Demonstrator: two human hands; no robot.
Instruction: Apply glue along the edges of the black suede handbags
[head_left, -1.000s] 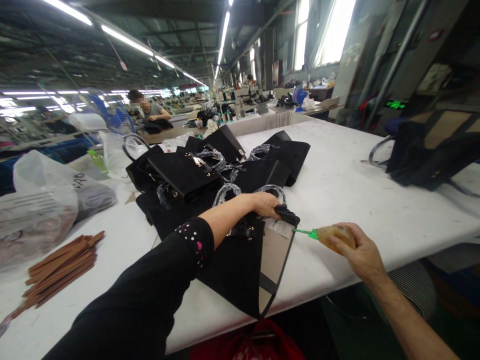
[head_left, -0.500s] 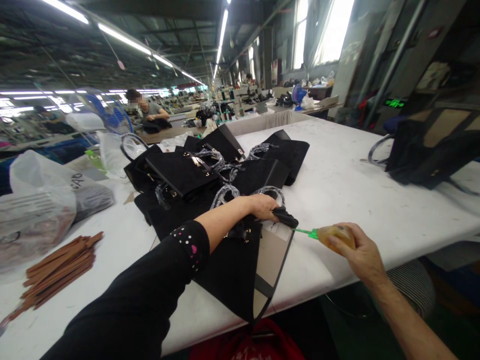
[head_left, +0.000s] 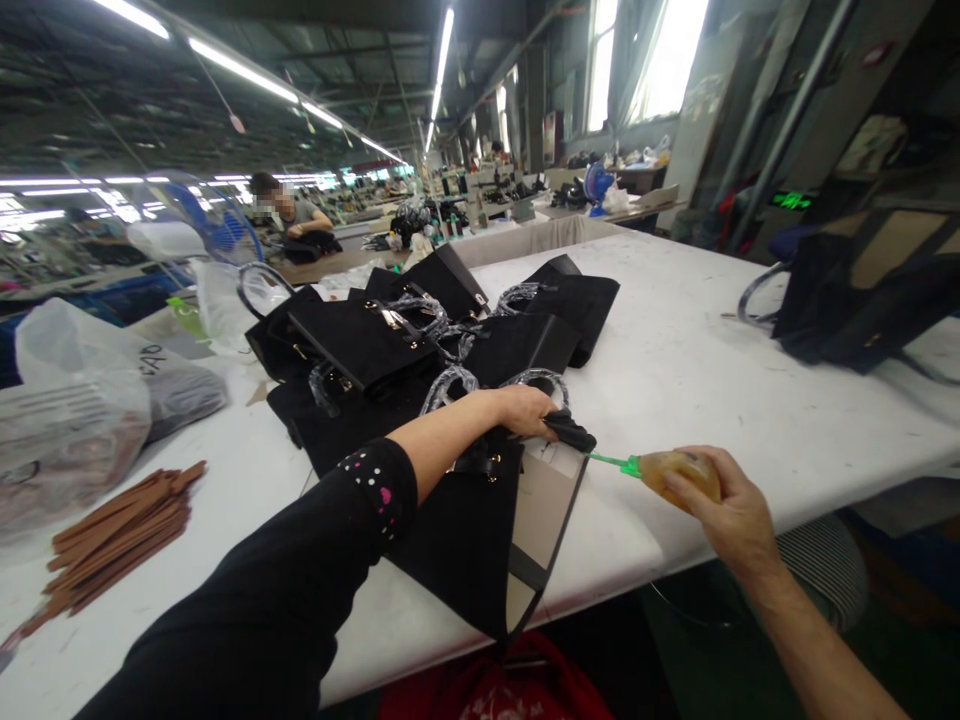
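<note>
A black suede handbag (head_left: 465, 530) lies on the white table (head_left: 675, 380) in front of me, its beige inner panel (head_left: 540, 510) facing up. My left hand (head_left: 529, 408) is closed on a black flap (head_left: 571, 432) at the bag's top edge. My right hand (head_left: 731, 505) grips a small amber squeeze bottle (head_left: 679, 470) with a green nozzle (head_left: 611, 462). The nozzle tip points at the flap and sits just right of it.
A pile of black handbags (head_left: 420, 335) with plastic-wrapped handles lies behind. Brown leather strips (head_left: 112, 540) and a plastic bag (head_left: 75, 400) sit at the left. Another dark bag (head_left: 862, 300) rests at the right. A person sits at a far table. A red bag (head_left: 517, 685) is below the table edge.
Almost nothing differs; my right hand with the bottle has drifted slightly right, and the view has shifted a little.
</note>
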